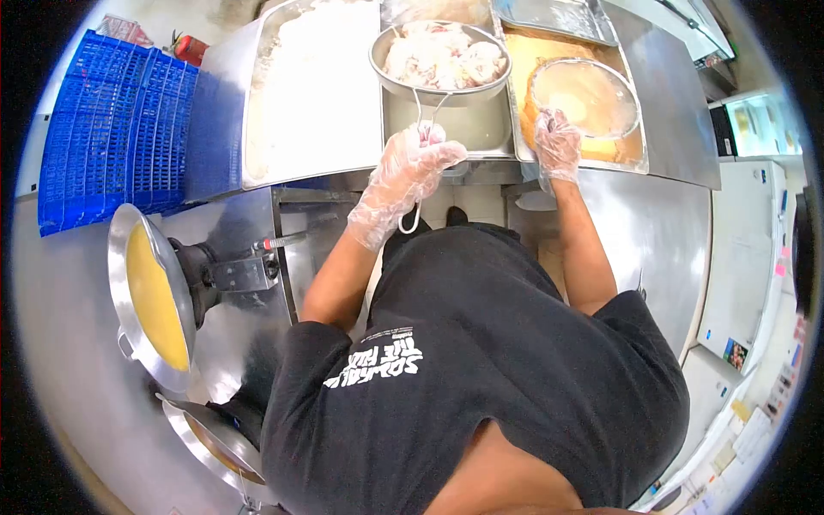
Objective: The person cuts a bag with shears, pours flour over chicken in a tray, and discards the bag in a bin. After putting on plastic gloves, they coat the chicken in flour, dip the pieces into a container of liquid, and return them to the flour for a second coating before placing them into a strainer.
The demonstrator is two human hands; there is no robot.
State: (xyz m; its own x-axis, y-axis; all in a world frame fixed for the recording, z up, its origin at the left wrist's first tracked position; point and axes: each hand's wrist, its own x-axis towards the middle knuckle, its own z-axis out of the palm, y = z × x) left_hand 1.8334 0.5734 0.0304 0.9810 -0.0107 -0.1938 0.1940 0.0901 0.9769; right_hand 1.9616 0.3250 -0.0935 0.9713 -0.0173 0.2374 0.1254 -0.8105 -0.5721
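Note:
My left hand [408, 176], in a clear plastic glove, is closed around the wire handle of a metal strainer [442, 89]. Pale, coated pieces that look like raw meat [442, 53] fill the strainer, which hangs over a metal pan of cloudy liquid [463, 126]. My right hand [558, 144], gloved too, has its fingers pinched at the near left rim of a round, thin-rimmed, see-through vessel [596, 93]. That vessel sits in a tray of orange-yellow powder [522, 58]; I cannot tell whether it is mesh or solid.
On the left lies a long tray of white powder [318, 94], beside blue plastic crates [120, 129]. A wok of yellow liquid [154, 292] and another wok [215, 438] stand lower left. Another metal tray [558, 19] rests at the back right. The steel counter [669, 103] extends right.

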